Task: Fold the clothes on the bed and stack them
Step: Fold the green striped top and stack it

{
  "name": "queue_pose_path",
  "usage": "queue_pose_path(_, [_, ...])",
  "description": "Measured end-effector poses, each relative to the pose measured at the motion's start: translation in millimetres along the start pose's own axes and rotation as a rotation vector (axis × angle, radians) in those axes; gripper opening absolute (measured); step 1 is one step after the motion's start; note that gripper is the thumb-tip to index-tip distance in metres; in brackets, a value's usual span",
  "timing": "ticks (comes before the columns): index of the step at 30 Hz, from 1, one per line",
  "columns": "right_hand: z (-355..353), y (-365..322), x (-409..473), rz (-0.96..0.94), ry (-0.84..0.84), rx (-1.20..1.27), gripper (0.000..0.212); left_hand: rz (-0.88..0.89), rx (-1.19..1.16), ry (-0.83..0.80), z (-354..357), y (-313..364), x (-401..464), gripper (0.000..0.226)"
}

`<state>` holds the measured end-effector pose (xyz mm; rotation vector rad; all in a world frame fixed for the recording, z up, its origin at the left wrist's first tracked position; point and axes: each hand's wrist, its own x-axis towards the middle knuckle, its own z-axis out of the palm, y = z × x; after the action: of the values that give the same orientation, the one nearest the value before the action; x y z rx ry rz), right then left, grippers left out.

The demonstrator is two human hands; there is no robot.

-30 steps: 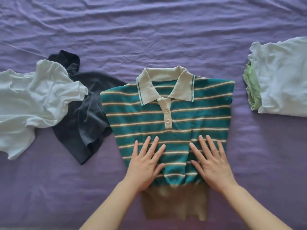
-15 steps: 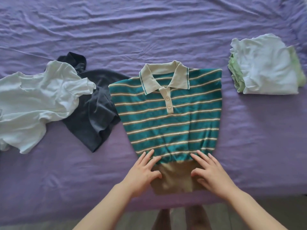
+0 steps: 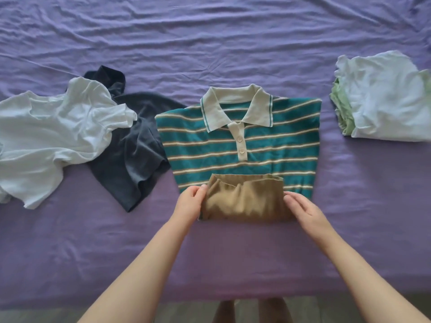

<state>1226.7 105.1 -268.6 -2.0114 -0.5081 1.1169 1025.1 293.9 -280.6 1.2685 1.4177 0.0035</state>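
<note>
A teal polo shirt (image 3: 242, 148) with cream stripes and a cream collar lies face up mid-bed, sleeves tucked under. Its tan hem band (image 3: 245, 199) is turned up over the lower stripes. My left hand (image 3: 191, 201) pinches the band's left edge, thumb on top. My right hand (image 3: 303, 208) holds the band's right edge with fingers bent over it. A crumpled white T-shirt (image 3: 53, 138) and a dark navy shirt (image 3: 133, 155) lie unfolded at the left. A folded stack (image 3: 384, 99), white on top of pale green, sits at the right.
The wrinkled purple bedsheet (image 3: 210, 43) covers the whole bed. The bed's near edge (image 3: 93, 304) runs along the bottom, with floor and my legs below it.
Both hands slid down from the striped front to the tan hem, took hold of it and turned it up onto the shirt.
</note>
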Motion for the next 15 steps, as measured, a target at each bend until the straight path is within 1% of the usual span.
queue_pose_path(2, [5, -1, 4, -0.021, -0.028, -0.169, 0.044, 0.018, 0.027, -0.046, 3, 2, -1, 0.02])
queue_pose_path(3, [8, -1, 6, -0.038, -0.024, -0.247, 0.055, 0.045, 0.06, -0.079, 4, 2, -3, 0.023])
queue_pose_path(4, [11, -2, 9, -0.064, -0.001, -0.319, 0.058, 0.078, 0.108, -0.11, 5, 1, -5, 0.027])
queue_pose_path(5, [13, -1, 11, -0.096, 0.038, -0.376, 0.054, 0.117, 0.171, -0.119, 6, 1, -8, 0.028])
queue_pose_path(6, [14, -1, 13, -0.126, 0.088, -0.412, 0.045, 0.158, 0.238, -0.093, 7, 1, -10, 0.025])
queue_pose_path(8, [14, -5, 17, -0.181, 0.191, -0.4, 0.023, 0.253, 0.306, 0.04, 6, 5, -13, 0.012])
queue_pose_path(9, [12, -6, 20, -0.198, 0.243, -0.366, 0.017, 0.308, 0.301, 0.113, 5, 6, -14, 0.007])
queue_pose_path(12, [1, -22, 27, -0.227, 0.358, -0.229, 0.012, 0.44, 0.251, 0.258, -1, 20, -12, 0.002])
queue_pose_path(15, [-11, -42, 47, -0.24, 0.437, -0.201, 0.016, 0.48, 0.279, 0.346, -9, 44, 3, 0.013])
